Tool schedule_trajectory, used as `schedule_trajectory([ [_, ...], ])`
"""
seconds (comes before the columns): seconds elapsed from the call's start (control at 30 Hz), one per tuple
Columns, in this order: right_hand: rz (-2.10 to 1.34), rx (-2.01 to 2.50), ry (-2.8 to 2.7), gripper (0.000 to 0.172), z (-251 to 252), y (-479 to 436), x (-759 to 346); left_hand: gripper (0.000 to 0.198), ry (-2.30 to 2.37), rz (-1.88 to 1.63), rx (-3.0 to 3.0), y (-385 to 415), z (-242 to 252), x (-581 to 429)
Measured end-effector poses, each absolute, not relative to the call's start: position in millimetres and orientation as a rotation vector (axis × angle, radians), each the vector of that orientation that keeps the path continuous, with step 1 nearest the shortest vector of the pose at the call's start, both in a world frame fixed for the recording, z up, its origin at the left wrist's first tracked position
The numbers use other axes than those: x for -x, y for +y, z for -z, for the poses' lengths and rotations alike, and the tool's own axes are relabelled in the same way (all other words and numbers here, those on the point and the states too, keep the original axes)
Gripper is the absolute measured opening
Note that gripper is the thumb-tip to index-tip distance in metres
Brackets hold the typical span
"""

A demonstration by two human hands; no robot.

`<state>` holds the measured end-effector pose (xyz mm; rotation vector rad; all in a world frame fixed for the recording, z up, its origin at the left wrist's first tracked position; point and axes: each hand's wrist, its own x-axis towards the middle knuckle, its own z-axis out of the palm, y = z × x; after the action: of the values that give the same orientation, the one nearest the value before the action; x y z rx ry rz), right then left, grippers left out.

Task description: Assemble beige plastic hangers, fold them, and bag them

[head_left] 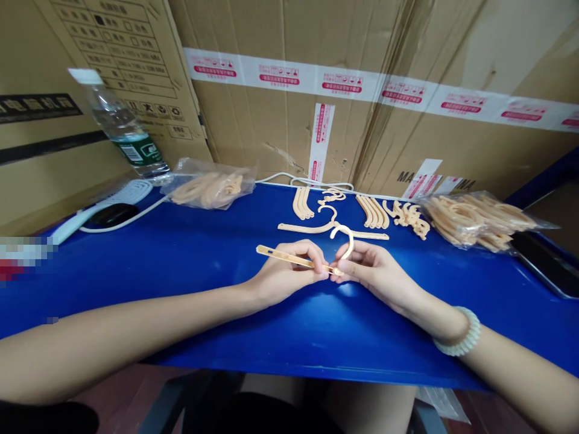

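My left hand (294,269) pinches a beige plastic hanger arm (280,255), whose slotted free end points left. Between the fingers of my right hand (377,271) is a beige hanger hook (347,238), its curve upward. The inner end of the arm and the base of the hook meet between my fingertips; whether they are joined I cannot tell. Just behind my hands lies an assembled hanger (307,229) on the blue table (217,337). Farther back are a left stack of hanger arms (302,203), a right stack (372,211) and loose hooks (409,218).
Bagged hanger parts lie in a left plastic bag (210,187) and a right plastic bag (479,220). A water bottle (131,135) stands at back left near a black mouse-like object (111,213) and a white cable. At right lies a phone (549,262). Cardboard boxes (271,120) wall the back.
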<state>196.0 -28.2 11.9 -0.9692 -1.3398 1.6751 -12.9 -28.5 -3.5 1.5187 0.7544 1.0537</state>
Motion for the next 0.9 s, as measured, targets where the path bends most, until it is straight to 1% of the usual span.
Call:
schedule_trajectory([
  [0.2, -1.553, 1.002, -1.412, 0.031, -14.4, -31.8, -190.7, 0.016, 0.831, -1.03, -1.523, -28.6, 4.5, 12.5],
  [0.53, -1.418, 1.046, -1.493, 0.035, -13.4, -35.7, -187.2, 0.023, 0.896, -0.983, -1.457, -30.6, 0.9, 10.3],
  [0.7, -1.347, 1.036, -1.502, 0.031, -14.0, -37.4, -186.2, 0.025, 0.887, -0.999, -1.396, -30.7, -2.9, 9.0],
  [0.8, -1.26, 1.035, -1.519, 0.03, -15.2, -36.1, -186.9, 0.03, 0.917, -1.047, -1.365, -29.8, -2.1, 7.6],
  [0.9, -1.25, 1.032, -1.518, 0.032, -15.9, -35.1, -186.5, 0.041, 0.907, -1.067, -1.314, -28.8, 2.3, 5.8],
])
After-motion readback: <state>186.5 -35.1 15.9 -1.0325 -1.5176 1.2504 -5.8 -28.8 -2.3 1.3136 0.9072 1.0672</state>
